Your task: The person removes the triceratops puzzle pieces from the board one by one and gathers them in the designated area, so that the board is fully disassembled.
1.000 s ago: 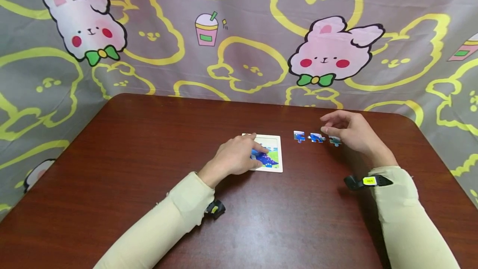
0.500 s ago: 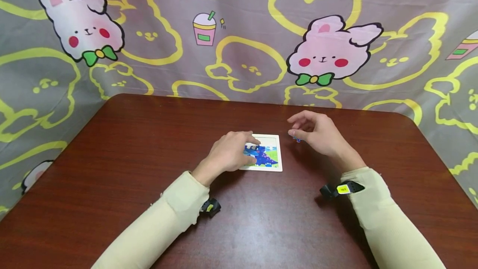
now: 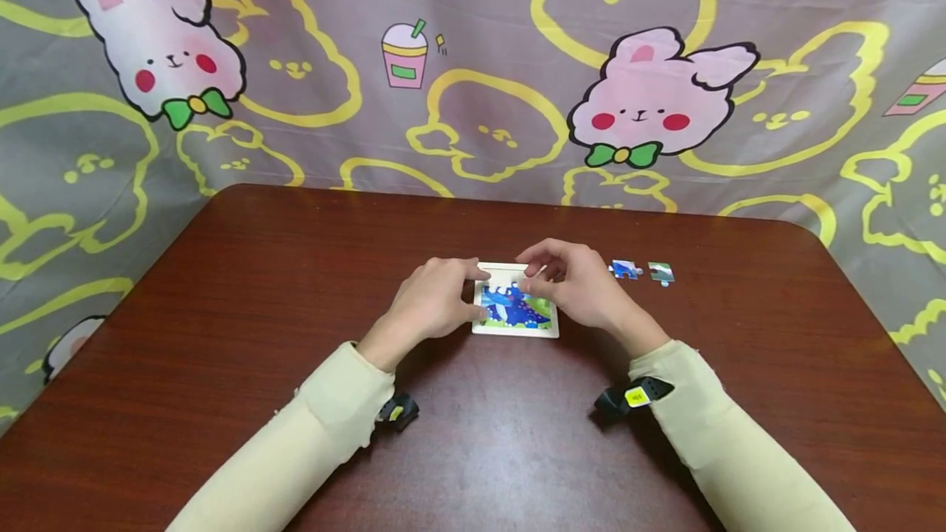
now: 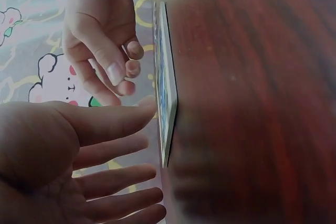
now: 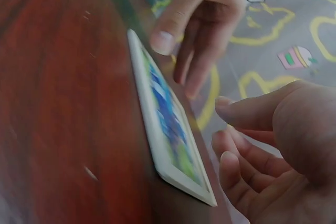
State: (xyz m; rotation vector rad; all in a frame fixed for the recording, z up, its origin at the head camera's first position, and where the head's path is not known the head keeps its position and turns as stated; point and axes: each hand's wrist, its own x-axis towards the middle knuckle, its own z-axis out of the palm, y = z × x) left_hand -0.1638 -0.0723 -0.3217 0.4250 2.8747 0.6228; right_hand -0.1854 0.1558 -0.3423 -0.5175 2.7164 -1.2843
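Observation:
A small jigsaw puzzle in a white tray frame (image 3: 515, 332) lies on the table, its picture a blue dinosaur on green, with a pale strip along its far side. My left hand (image 3: 431, 300) is at the frame's left side, fingers extended, thumb near the lower left corner. Over the upper right of the puzzle is my right hand (image 3: 584, 286), thumb and fingers bent together as if around a puzzle piece, which the fingers hide. In the right wrist view the frame's rim (image 5: 152, 135) lies beside both hands.
Two loose puzzle pieces, a blue one (image 3: 624, 269) and a greenish one (image 3: 661, 272), lie right of the frame. The brown table (image 3: 473, 433) ends at a patterned curtain (image 3: 488, 39) along the back.
My right hand has moved left from the loose pieces to the puzzle, and the leftmost blue piece no longer shows in the row. My left hand has drawn slightly left, uncovering more of the picture.

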